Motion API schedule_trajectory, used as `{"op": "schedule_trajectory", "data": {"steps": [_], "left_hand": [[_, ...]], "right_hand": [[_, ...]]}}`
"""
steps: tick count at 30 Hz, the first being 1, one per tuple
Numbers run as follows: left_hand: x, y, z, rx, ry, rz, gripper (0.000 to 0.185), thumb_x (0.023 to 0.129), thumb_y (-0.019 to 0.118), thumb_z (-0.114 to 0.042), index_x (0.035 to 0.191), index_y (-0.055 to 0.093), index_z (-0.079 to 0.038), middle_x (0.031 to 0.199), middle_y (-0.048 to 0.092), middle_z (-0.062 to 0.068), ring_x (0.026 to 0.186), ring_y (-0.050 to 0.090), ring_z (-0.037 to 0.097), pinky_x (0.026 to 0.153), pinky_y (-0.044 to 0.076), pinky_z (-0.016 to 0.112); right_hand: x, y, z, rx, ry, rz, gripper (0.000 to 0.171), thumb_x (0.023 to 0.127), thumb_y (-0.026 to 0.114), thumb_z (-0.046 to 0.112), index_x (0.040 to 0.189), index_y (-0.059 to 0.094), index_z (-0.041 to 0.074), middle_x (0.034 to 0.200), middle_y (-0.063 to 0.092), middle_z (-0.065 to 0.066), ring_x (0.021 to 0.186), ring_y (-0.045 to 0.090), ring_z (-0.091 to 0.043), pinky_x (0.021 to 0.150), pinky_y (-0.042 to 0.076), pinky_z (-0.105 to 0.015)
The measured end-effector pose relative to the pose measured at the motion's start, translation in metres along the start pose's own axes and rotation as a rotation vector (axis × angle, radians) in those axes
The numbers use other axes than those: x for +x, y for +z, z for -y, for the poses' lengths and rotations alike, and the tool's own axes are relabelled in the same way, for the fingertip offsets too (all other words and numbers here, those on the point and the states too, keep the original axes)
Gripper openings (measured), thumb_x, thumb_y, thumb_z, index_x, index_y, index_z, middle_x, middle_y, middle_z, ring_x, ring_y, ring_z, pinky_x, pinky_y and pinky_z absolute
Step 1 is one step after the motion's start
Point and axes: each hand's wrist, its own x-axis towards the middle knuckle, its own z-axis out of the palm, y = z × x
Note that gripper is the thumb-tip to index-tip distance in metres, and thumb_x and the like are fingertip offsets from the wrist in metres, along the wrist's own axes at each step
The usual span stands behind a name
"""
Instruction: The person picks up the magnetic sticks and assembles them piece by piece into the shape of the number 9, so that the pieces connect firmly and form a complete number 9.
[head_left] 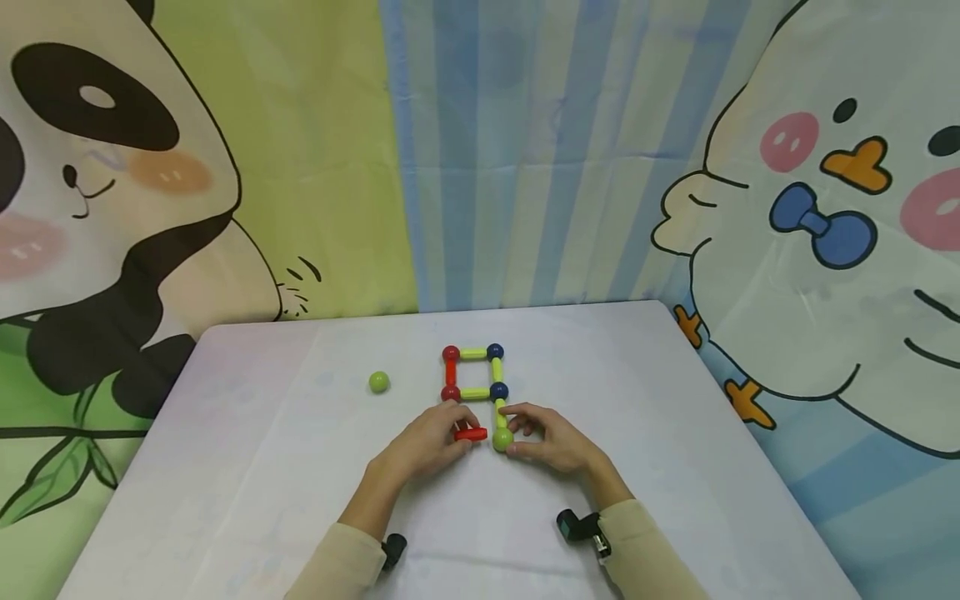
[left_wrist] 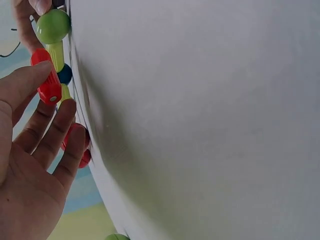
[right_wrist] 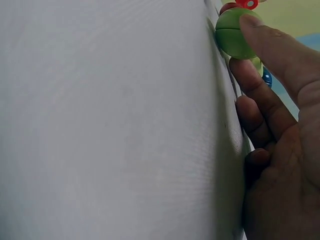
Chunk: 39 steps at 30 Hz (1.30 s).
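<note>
My left hand (head_left: 427, 440) pinches a short red rod (head_left: 471, 434) between thumb and fingers; a small metal dot shows on its end in the left wrist view. The rod's other end points toward a green ball (head_left: 502, 439). Thumb and fingers of my right hand (head_left: 557, 440) grip that ball. From it a yellow-green rod (head_left: 500, 412) runs up to a dark blue ball (head_left: 498, 391). This blue ball is one corner of a flat square, whose other corners are another blue ball (head_left: 495, 352) and two red balls (head_left: 451, 353). A red rod (head_left: 450, 372) forms the left side; yellow-green rods form the others.
A loose green ball (head_left: 378, 382) lies left of the square on the white table (head_left: 262, 467). Behind the table hangs a cloth (head_left: 525, 150) printed with stripes and cartoon animals. Dark wrist cameras (head_left: 577, 527) sit by both sleeves.
</note>
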Motion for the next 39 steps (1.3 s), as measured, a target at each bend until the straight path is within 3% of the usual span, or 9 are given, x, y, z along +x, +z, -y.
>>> {"op": "schedule_trajectory", "data": {"steps": [5, 15, 30, 39], "left_hand": [[0.002, 0.002, -0.003, -0.008, -0.031, 0.025, 0.022, 0.094, 0.076, -0.02, 0.114, 0.07, -0.024, 0.101, 0.06, -0.008, 0.09, 0.056, 0.012, 0.085, 0.053, 0.034], [0.002, 0.003, -0.007, 0.021, 0.005, 0.025, 0.02, 0.093, 0.076, -0.018, 0.112, 0.071, -0.022, 0.102, 0.061, -0.006, 0.09, 0.058, 0.012, 0.086, 0.053, 0.036], [0.003, 0.004, -0.006, 0.025, -0.021, 0.039, 0.021, 0.094, 0.075, -0.019, 0.115, 0.071, -0.022, 0.101, 0.06, -0.006, 0.091, 0.058, 0.012, 0.087, 0.053, 0.036], [0.0, 0.003, -0.004, 0.027, -0.042, 0.053, 0.022, 0.094, 0.075, -0.018, 0.116, 0.071, -0.022, 0.103, 0.062, -0.005, 0.093, 0.059, 0.013, 0.089, 0.053, 0.037]], "right_hand": [[0.001, 0.001, -0.002, -0.008, -0.007, 0.001, 0.059, 0.091, 0.081, 0.026, 0.144, 0.057, 0.017, 0.115, 0.067, 0.001, 0.101, 0.059, -0.02, 0.09, 0.047, -0.032], [0.003, 0.002, -0.002, 0.016, 0.013, -0.003, 0.056, 0.091, 0.08, 0.024, 0.143, 0.058, 0.02, 0.113, 0.066, 0.003, 0.103, 0.059, -0.022, 0.091, 0.047, -0.034], [0.004, 0.002, 0.0, 0.011, 0.024, -0.006, 0.057, 0.091, 0.08, 0.023, 0.143, 0.058, 0.019, 0.114, 0.065, 0.003, 0.103, 0.058, -0.021, 0.091, 0.046, -0.033], [0.005, 0.007, 0.012, -0.095, 0.09, -0.085, 0.057, 0.089, 0.081, 0.036, 0.141, 0.06, 0.024, 0.123, 0.057, -0.003, 0.098, 0.05, -0.02, 0.081, 0.043, -0.032]]}}
